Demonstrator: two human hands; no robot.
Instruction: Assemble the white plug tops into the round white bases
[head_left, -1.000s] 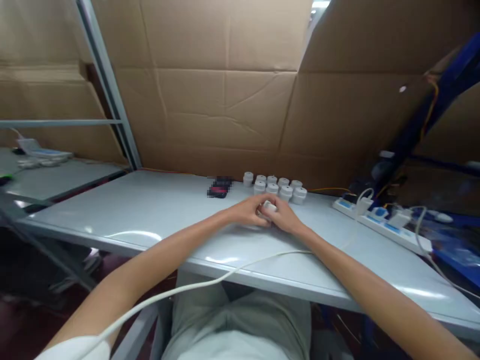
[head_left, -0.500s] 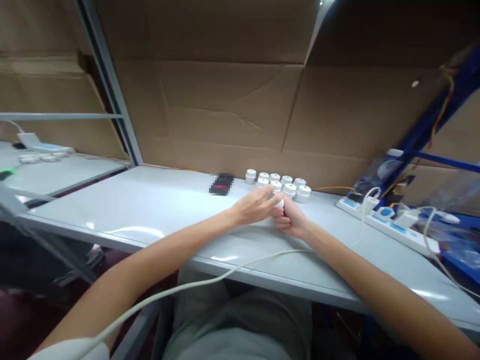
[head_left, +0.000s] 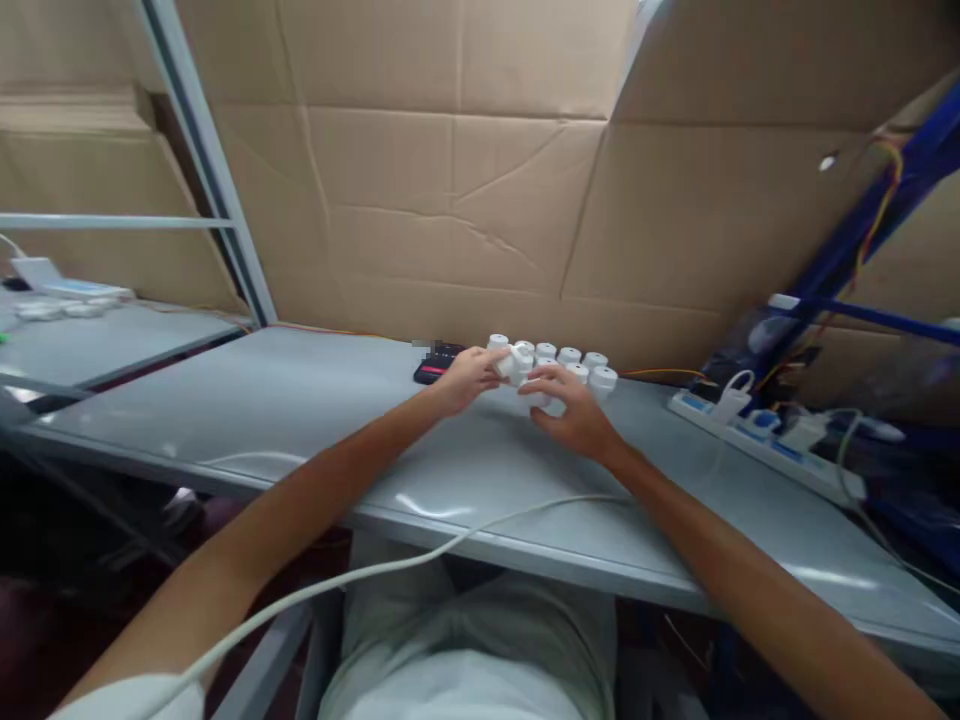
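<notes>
My left hand [head_left: 469,380] is closed on a small white round plastic unit [head_left: 516,364], held tilted at the left end of a cluster of similar units. To its right is my right hand [head_left: 574,408], fingers curved and thumb apart, just in front of the cluster. White shows between its thumb and fingers; whether that is a unit or a reflection on the glossy top is unclear. Several matching white units, such as the one at the right end [head_left: 602,380], stand upright in two rows, partly hidden by my hands.
A dark device with a red stripe [head_left: 433,372] lies left of my hands, partly blurred out. A white power strip [head_left: 772,450] with plugs runs along the right. A pale cable [head_left: 420,560] crosses the table's front edge. Cardboard [head_left: 420,220] stands behind.
My hands were together around one white unit. Now they are apart: the left has moved left and farther back with a unit, and the right hand's fingers have spread.
</notes>
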